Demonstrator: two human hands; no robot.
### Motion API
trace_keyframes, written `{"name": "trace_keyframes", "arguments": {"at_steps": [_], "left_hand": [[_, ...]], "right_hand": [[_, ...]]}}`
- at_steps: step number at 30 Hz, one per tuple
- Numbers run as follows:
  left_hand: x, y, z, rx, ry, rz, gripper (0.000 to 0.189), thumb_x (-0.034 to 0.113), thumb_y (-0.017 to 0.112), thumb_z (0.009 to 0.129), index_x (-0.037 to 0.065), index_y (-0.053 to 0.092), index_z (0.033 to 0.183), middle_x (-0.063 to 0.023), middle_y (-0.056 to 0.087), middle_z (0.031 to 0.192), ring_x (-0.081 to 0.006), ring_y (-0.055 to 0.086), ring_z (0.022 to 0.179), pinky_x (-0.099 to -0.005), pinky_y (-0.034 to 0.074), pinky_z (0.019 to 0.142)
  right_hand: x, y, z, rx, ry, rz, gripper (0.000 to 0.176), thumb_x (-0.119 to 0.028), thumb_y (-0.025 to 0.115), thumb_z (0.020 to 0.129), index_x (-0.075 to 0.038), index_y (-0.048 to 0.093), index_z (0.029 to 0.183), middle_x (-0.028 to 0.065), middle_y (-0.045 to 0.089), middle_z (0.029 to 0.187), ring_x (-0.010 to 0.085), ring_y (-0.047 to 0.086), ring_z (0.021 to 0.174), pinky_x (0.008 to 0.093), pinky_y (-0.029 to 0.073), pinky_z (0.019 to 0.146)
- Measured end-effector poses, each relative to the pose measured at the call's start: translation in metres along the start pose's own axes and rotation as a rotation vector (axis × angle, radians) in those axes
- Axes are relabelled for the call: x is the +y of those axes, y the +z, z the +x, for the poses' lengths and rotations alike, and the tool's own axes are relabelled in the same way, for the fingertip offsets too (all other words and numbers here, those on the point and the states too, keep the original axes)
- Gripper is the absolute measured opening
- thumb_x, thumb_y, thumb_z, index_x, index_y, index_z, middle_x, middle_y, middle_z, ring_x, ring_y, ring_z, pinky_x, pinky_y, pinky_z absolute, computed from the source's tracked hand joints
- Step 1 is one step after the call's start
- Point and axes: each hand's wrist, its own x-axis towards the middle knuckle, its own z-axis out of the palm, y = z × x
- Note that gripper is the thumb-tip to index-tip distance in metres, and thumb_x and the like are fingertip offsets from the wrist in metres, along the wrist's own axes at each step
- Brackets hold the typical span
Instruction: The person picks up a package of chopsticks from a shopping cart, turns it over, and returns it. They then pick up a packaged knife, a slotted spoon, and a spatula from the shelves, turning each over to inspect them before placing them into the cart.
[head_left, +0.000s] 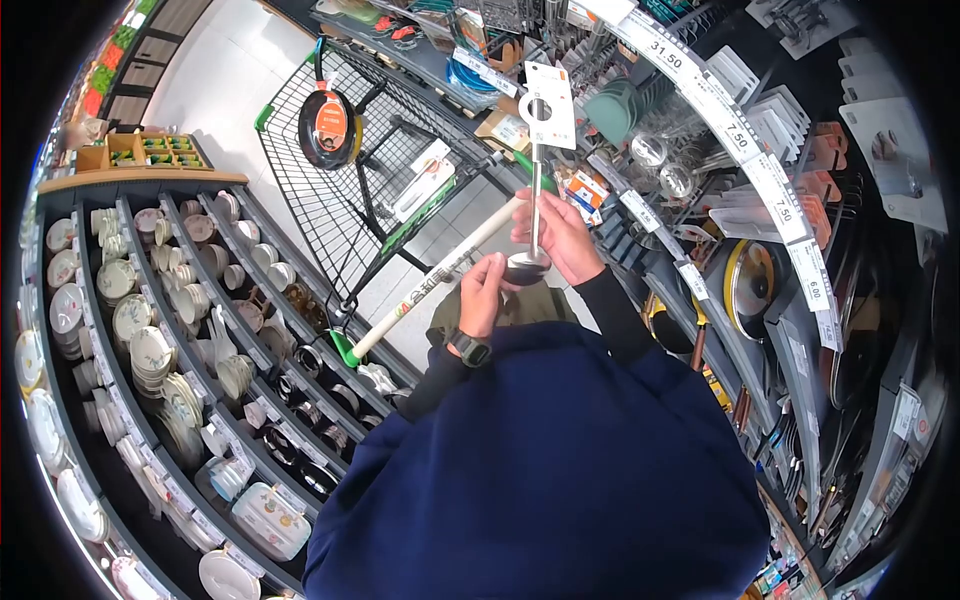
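Blue jacket (540,470); beyond it left hand (483,297) and right hand (560,240), fingers (492,270) tight around ladle (536,190)

Wire shopping cart (330,215) parked in the aisle, black frying pan (328,128) with an orange label leaning inside it. Left side is rows of shelves (100,400) crammed with stacked bowls (150,352) and plates (66,308), darker bowls (296,452) lower down. Right side has price tags (737,137) reading 31.50 and 7.50, glasses (662,165) and a yellow-rimmed pan (750,285). Pale floor (225,70) beyond, wooden crates (140,150) at the far end
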Motion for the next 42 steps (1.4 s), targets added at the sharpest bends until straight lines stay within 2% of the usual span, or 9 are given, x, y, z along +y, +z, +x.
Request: {"name": "trace_keyframes", "arguments": {"at_steps": [4, 7, 12, 27, 30, 32, 33, 37, 42], "left_hand": [[0.015, 0.003, 0.003, -0.071, -0.332, -0.278, 0.050, 0.044, 0.048, 0.101, -0.002, 0.057, 0.116, -0.0103, 0.064, 0.106, -0.0193, 0.064, 0.098, -0.0350, 0.055, 0.082], [0.016, 0.007, 0.005, -0.272, -0.554, -0.634, 0.066, 0.054, 0.045, 0.098, 0.001, 0.035, 0.136, -0.0191, 0.054, 0.125, -0.0380, 0.059, 0.113, -0.0457, 0.054, 0.092], [0.005, 0.011, 0.004, -0.338, -0.585, -0.627, 0.062, 0.052, 0.045, 0.099, 0.001, 0.038, 0.134, -0.0178, 0.054, 0.123, -0.0340, 0.062, 0.109, -0.0442, 0.054, 0.092], [-0.006, -0.004, -0.016, -0.319, -0.402, -0.532, 0.050, 0.040, 0.048, 0.101, 0.005, 0.044, 0.136, -0.0088, 0.058, 0.115, -0.0198, 0.062, 0.092, -0.0371, 0.053, 0.087], [-0.006, -0.003, -0.023, -0.342, -0.362, -0.558, 0.047, 0.030, 0.053, 0.100, 0.005, 0.043, 0.138, -0.0082, 0.058, 0.117, -0.0189, 0.062, 0.093, -0.0370, 0.053, 0.087], [-0.004, 0.002, -0.030, -0.340, -0.216, -0.168, 0.050, 0.021, 0.059, 0.097, 0.005, 0.041, 0.141, -0.0083, 0.056, 0.118, -0.0186, 0.062, 0.093, -0.0371, 0.053, 0.088], [-0.003, 0.000, -0.030, -0.343, -0.308, -0.323, 0.056, 0.015, 0.065, 0.093, 0.005, 0.039, 0.143, -0.0074, 0.056, 0.115, -0.0179, 0.062, 0.093, -0.0369, 0.054, 0.088], [-0.013, -0.002, -0.031, -0.355, -0.298, -0.411, 0.050, 0.029, 0.058, 0.098, 0.003, 0.043, 0.138, -0.0072, 0.056, 0.110, -0.0199, 0.062, 0.092, -0.0380, 0.053, 0.088], [-0.022, -0.008, -0.026, -0.356, -0.464, -0.663, 0.060, 0.052, 0.032, 0.103, 0.000, 0.050, 0.127, -0.0074, 0.056, 0.105, -0.0253, 0.063, 0.092, -0.0399, 0.050, 0.088]], "right_hand": [[0.003, 0.005, -0.003, 0.022, 0.035, 0.060, 0.034, -0.025, 0.037, 0.106, 0.000, 0.052, 0.124, 0.0066, 0.064, 0.094, 0.0144, 0.065, 0.080, 0.0315, 0.058, 0.075], [0.007, 0.010, -0.005, 0.032, 0.030, 0.052, 0.035, -0.027, 0.038, 0.106, -0.001, 0.052, 0.125, 0.0033, 0.059, 0.083, 0.0097, 0.058, 0.066, 0.0293, 0.057, 0.073], [0.011, 0.015, -0.006, 0.048, -0.121, -0.040, 0.028, -0.029, 0.039, 0.107, -0.005, 0.053, 0.108, -0.0052, 0.037, 0.065, 0.0033, 0.033, 0.048, 0.0215, 0.041, 0.054], [0.032, 0.024, -0.016, 0.189, -0.133, -0.070, 0.028, -0.031, 0.043, 0.105, -0.007, 0.054, 0.098, -0.0060, 0.037, 0.062, 0.0026, 0.033, 0.048, 0.0220, 0.043, 0.054], [0.032, 0.024, -0.019, 0.185, -0.143, -0.055, 0.028, -0.031, 0.043, 0.105, -0.007, 0.054, 0.097, -0.0061, 0.038, 0.062, 0.0024, 0.033, 0.048, 0.0222, 0.042, 0.053], [0.035, 0.018, -0.018, 0.195, -0.121, -0.036, 0.028, -0.032, 0.042, 0.106, -0.008, 0.053, 0.097, -0.0063, 0.037, 0.062, 0.0025, 0.032, 0.047, 0.0221, 0.041, 0.053], [0.035, 0.017, -0.018, 0.202, -0.099, -0.015, 0.028, -0.032, 0.042, 0.106, -0.008, 0.053, 0.097, -0.0065, 0.037, 0.062, 0.0025, 0.032, 0.047, 0.0220, 0.041, 0.053], [0.032, 0.015, -0.023, 0.191, -0.084, 0.017, 0.027, -0.032, 0.041, 0.106, -0.008, 0.053, 0.097, -0.0067, 0.036, 0.062, 0.0027, 0.031, 0.047, 0.0227, 0.040, 0.053], [0.032, 0.013, -0.027, 0.216, -0.101, 0.012, 0.027, -0.031, 0.040, 0.106, -0.008, 0.052, 0.101, -0.0063, 0.036, 0.063, 0.0032, 0.032, 0.048, 0.0240, 0.041, 0.055]]}}
